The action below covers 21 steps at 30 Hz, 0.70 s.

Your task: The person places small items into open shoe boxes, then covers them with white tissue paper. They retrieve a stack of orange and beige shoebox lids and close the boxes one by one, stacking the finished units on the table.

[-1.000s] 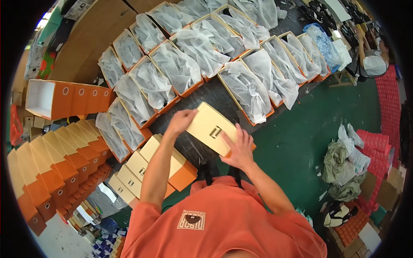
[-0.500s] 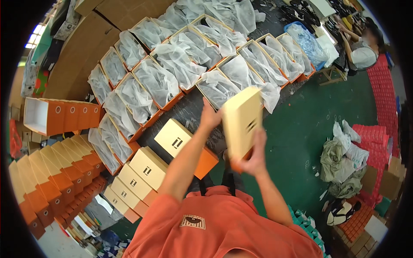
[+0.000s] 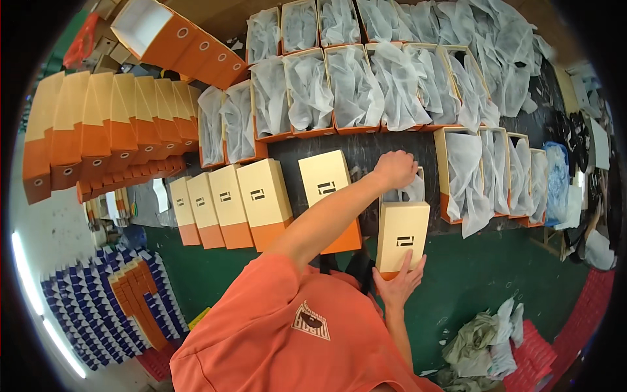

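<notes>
My right hand (image 3: 400,281) grips the near end of a shoebox (image 3: 403,225) with a cream lid and orange base, thumb on one side and fingers on the other. Just beyond it, partly covered, is an open shoebox (image 3: 411,191) with white tissue inside. My left hand (image 3: 395,168) is closed, fingers curled over this open box's far end; what they hold is hidden. Under my left forearm lies another lidded shoebox (image 3: 324,173). To its left, several lidded shoeboxes (image 3: 261,189) lean in a row along the dark table's near edge.
Open tissue-filled shoeboxes (image 3: 353,91) stand in rows along the table's far side, with more (image 3: 465,176) at the right. Cream-and-orange boxes (image 3: 104,130) are stacked at far left. Bags (image 3: 480,340) lie on the green floor at lower right, and a blue-lined bin (image 3: 556,183) stands beyond the table's right end.
The view has swung round to the right. The lidded shoebox in my right hand has come down from a raised tilt to the near end of the open box. My left hand has shifted along that box.
</notes>
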Tool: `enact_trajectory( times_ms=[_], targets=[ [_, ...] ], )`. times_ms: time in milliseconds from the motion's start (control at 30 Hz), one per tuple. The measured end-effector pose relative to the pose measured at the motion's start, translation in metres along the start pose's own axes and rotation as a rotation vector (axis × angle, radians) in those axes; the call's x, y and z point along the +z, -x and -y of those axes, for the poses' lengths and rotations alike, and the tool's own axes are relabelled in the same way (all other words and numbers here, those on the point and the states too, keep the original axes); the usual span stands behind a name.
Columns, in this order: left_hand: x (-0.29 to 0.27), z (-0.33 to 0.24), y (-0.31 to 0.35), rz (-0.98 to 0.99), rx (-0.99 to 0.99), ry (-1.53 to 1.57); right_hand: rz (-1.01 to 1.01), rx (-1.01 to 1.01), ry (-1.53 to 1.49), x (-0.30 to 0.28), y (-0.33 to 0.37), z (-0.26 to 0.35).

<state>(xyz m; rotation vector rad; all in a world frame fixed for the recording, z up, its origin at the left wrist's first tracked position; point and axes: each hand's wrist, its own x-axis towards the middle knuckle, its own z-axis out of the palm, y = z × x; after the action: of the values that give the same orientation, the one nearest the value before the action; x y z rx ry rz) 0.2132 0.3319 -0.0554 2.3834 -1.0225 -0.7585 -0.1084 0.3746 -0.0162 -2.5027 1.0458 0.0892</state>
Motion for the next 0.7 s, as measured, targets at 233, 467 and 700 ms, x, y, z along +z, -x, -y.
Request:
enact_trajectory(
  times_ms=[233, 467, 700],
  targets=[
    [0.010, -0.002, -0.009, 0.042, -0.207, 0.004, 0.031, -0.056, 0.112, 0.013, -0.115, 0.044],
    [0.024, 0.027, 0.008, -0.486, -0.022, 0.238, 0.130, -0.070, 0.178, 0.011, -0.135, 0.055],
    [-0.005, 0.203, 0.271, -0.637, -0.762, -0.635, 0.394, -0.084, -0.549, 0.017, -0.189, 0.000]
  ],
)
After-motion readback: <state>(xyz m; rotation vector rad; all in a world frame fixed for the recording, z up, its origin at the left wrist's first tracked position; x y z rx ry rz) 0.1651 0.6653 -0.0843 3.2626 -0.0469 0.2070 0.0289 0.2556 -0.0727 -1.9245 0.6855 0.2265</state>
